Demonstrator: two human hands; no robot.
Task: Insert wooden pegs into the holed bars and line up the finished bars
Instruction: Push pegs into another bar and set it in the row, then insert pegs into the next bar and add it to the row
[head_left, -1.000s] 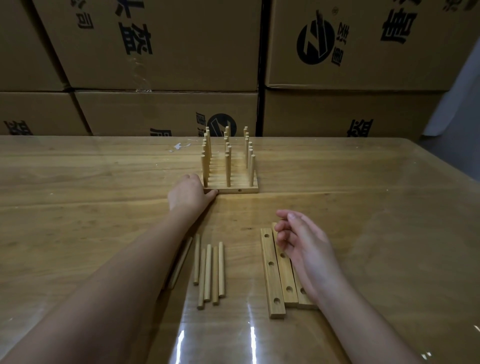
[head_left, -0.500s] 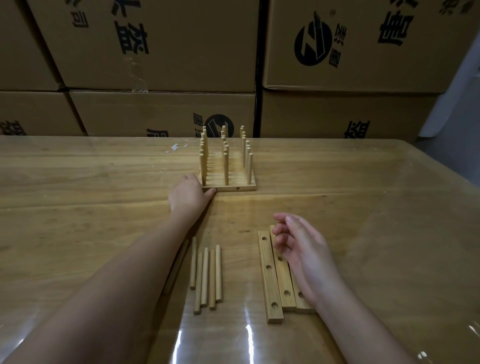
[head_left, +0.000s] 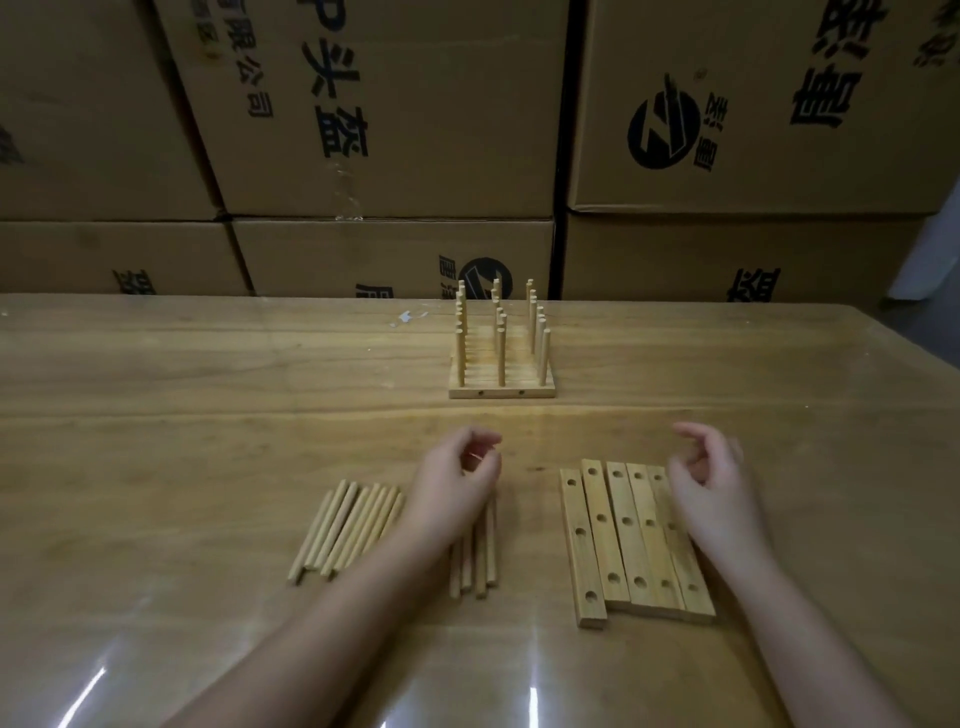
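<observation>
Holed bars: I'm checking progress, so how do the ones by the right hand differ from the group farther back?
The near bars have empty holes; the far bars carry upright pegs. The near bars run away from the viewer; the far bars lie crosswise. The near bars' ends are uneven; the far bars form a flush block. Both sets are light wood, lying side by side on the table.

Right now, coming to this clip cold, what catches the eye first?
The block of finished bars, pegs upright, stands centred farther back on the table. Nearer, loose pegs lie on the left and five empty holed bars lie side by side on the right.
</observation>
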